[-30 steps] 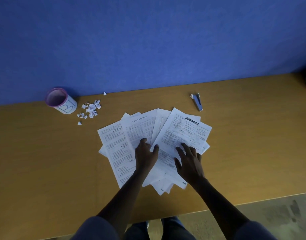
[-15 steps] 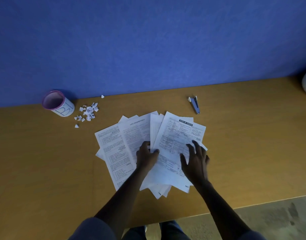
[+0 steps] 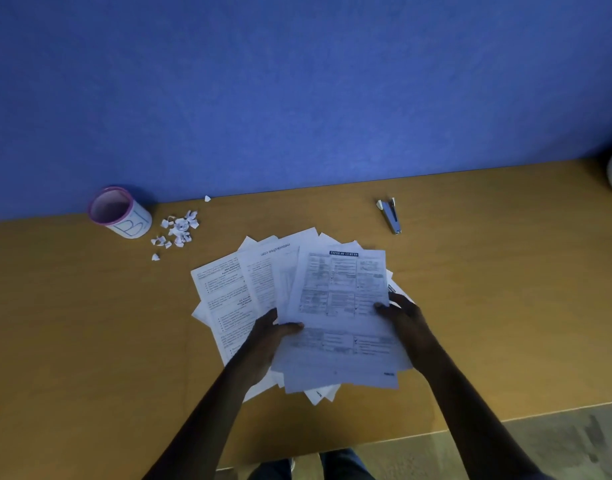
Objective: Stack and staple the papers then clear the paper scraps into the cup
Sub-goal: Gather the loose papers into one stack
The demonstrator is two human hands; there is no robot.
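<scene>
Both hands are on the messy fan of white printed paper sheets [image 3: 339,306] in the middle of the orange-brown counter [image 3: 488,306]. The left hand [image 3: 263,341] and right hand [image 3: 406,318] each grip a side edge, thumb on top, fingers [image 3: 400,301] curled round it. Torn white scraps [image 3: 178,230] sit beside the pink-rimmed white cup [image 3: 121,214], and the small grey stapler [image 3: 391,216] is back right.

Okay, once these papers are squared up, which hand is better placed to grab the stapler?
The right hand, probably. The stapler lies beyond the papers on the right side, nearer that hand. The left hand grips their left edge, on the side of the cup and scraps.
</scene>
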